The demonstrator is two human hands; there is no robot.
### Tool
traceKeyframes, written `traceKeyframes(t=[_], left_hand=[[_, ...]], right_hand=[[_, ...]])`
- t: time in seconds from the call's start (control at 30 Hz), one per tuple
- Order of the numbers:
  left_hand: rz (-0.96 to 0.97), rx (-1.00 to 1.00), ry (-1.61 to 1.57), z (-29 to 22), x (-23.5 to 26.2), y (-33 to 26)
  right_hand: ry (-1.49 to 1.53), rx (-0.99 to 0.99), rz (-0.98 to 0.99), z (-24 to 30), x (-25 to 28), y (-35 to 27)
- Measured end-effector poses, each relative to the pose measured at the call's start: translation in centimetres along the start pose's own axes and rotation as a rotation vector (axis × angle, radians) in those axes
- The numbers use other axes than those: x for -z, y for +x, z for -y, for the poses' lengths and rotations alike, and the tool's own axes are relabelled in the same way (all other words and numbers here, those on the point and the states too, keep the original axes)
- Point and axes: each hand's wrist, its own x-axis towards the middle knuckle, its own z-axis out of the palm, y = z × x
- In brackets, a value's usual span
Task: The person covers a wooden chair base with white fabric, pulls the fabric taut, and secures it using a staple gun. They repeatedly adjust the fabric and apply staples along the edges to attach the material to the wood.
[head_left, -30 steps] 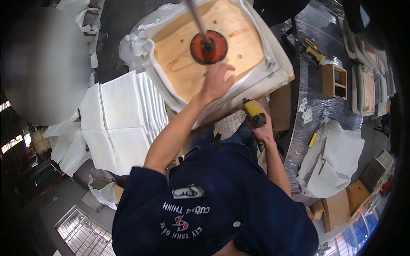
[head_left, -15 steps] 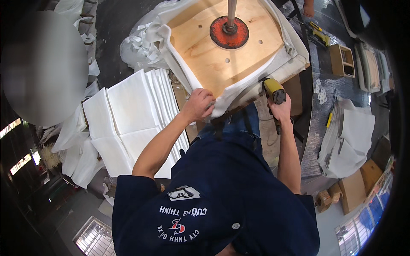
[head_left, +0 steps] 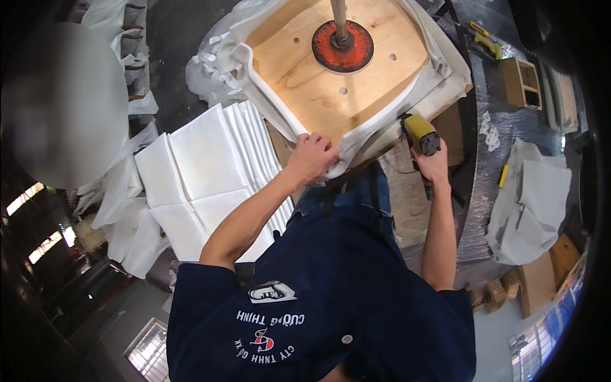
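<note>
A plywood seat base (head_left: 318, 83) with a red round metal plate (head_left: 342, 46) and a pole in its middle lies in front of me, wrapped in white fabric (head_left: 382, 121). My left hand (head_left: 312, 156) pinches the white fabric at the seat's near corner. My right hand (head_left: 433, 167) grips a yellow staple gun (head_left: 421, 134), its nose close to the fabric edge on the right of that corner.
A stack of white fabric sheets (head_left: 197, 172) lies to my left. On the right a foil-covered bench (head_left: 490, 159) carries a small wooden box (head_left: 520, 81), yellow tools (head_left: 485, 43) and a white cloth pile (head_left: 531, 204). Cardboard boxes (head_left: 541, 280) sit at lower right.
My left hand slid from the plywood face down to the near corner and took hold of the fabric. The staple gun rose toward the seat edge. The view shifted down.
</note>
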Motion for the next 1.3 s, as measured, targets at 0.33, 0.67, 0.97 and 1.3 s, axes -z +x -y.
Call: traceKeyframes(t=[0.33,0.67,0.97,1.3], left_hand=[[0.458,0.346,-0.209,4.4,7.0,-15.2],[-0.119,-0.271,-0.150,4.0,8.3,1.1],[0.069,-0.193,-0.026,1.8,1.8,-1.3],[0.254,-0.083,-0.277,4.2,1.0,-0.9]], right_hand=[[0.092,-0.233,0.001,1.7,-0.3,-0.6],[0.045,-0.051,-0.240,1.8,-3.3,-2.4],[0.033,-0.167,-0.204,3.6,-8.3,-12.1],[-0.049,-0.025,-0.065,6.7,-11.1,-13.8]])
